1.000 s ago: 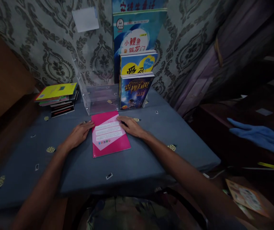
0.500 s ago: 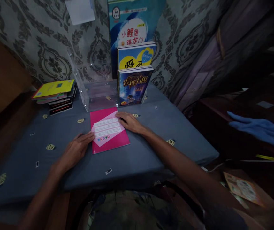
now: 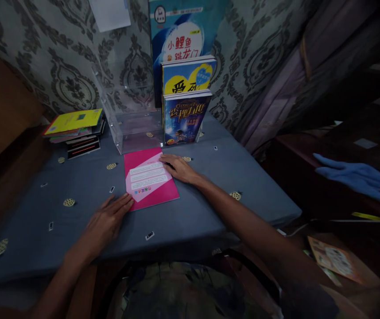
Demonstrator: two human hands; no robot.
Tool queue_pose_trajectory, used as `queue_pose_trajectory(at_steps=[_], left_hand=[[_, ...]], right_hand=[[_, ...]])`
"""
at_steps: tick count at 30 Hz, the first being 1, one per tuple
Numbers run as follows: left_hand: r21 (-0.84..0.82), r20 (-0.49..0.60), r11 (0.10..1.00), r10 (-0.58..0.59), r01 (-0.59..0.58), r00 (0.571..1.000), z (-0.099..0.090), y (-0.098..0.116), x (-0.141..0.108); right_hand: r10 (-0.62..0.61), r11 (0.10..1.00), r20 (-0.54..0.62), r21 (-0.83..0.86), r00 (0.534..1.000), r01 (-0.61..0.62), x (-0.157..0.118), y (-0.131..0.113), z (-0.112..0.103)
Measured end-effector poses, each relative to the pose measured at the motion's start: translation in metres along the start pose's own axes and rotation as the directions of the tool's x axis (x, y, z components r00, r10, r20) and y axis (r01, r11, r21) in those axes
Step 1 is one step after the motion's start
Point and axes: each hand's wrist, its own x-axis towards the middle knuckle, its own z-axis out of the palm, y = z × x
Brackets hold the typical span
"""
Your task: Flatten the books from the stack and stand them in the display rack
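Glossy pink card covers the thin booklet (image 3: 150, 199) lying flat on the tablecloth (image 3: 190, 217), its face broken by a paler angular panel with white bands of fine print; the left hand (image 3: 106, 221) is open, fingers straight and close together, their tips resting on the booklet's lower left corner; the right hand (image 3: 179, 169) is open too, palm down and fingers a little bent, touching the upper right edge, with neither hand gripping it. The cloth is matt grey-blue, scattered with small yellowish oval prints; just beyond the booklet stands a clear plastic rack (image 3: 138, 138), all hard edges and shine, its left side bare and its right side bearing a dark blue book (image 3: 184, 122), a blue-and-yellow book (image 3: 189, 82) behind that, and a tall teal book (image 3: 184, 33) at the back. To the rack's left sits an uneven book stack (image 3: 77, 122), yellow on top; scrolling dark medallions pattern the grey wall (image 3: 73, 84), beside a soft, gathered curtain (image 3: 268, 97); over on the right, a limp blue glove (image 3: 356, 177) lies on a dark surface.
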Motion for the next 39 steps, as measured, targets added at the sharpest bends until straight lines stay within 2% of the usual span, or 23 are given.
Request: queue_pose_trajectory(at_steps=[7, 12, 19, 24, 30, 35, 39], left_hand=[[0.010, -0.036, 1.000, 0.023, -0.023, 0.999, 0.002, 0.007, 0.002], [-0.038, -0.021, 0.999, -0.033, 0.033, 0.999, 0.004, 0.002, 0.006], [-0.028, -0.038, 0.987, -0.158, 0.157, 0.987, 0.027, -0.016, 0.024], [0.016, -0.046, 0.987, -0.157, 0.158, 0.987, 0.036, -0.014, 0.023], [0.061, -0.074, 0.997, -0.039, 0.044, 0.996, 0.036, 0.007, -0.011], [-0.009, 0.021, 1.000, 0.030, -0.030, 0.999, 0.034, 0.038, -0.044], [-0.006, 0.057, 0.999, 0.035, -0.035, 0.998, 0.027, 0.061, -0.056]], right_hand=[[-0.004, 1.000, -0.004, -0.013, 1.000, 0.004, 0.000, -0.001, 0.001], [-0.004, 0.999, -0.013, -0.044, 1.000, 0.003, -0.001, -0.001, 0.002], [0.017, 0.985, 0.024, -0.172, 1.000, -0.013, -0.003, -0.011, 0.001], [-0.004, 0.987, 0.059, -0.162, 0.998, 0.013, -0.011, -0.026, 0.001], [-0.043, 0.990, 0.092, -0.133, 0.995, 0.055, -0.051, -0.046, -0.003], [-0.053, 0.991, 0.147, -0.117, 0.988, 0.071, -0.098, -0.075, -0.013], [-0.060, 0.996, 0.159, -0.057, 0.985, 0.070, -0.134, -0.099, -0.027]])
